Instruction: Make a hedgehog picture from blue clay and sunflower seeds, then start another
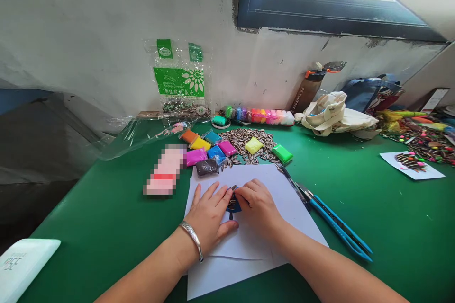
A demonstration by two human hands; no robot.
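White paper sheets (245, 270) lie on the green table in front of me. On the top sheet is a flat blue clay shape (237, 204) with dark striped sunflower seeds (232, 202) pressed on it in rows, one seed pointing down below it. My left hand (210, 213), with a silver bangle at the wrist, lies spread on the paper, its fingertips at the shape's left edge. At the right edge my right hand (259, 206) is closed, fingertips pinched together over the seeds. Whatever it pinches is hidden. Both hands cover part of the shape.
Several coloured clay packets (216, 152) and a seed pile (245, 139) lie beyond the paper. Blue tweezers (341, 225) and a black pen (289, 180) are at right. A clear seed bag (181, 80), a bottle (308, 87) and a cloth bag (330, 113) stand along the wall.
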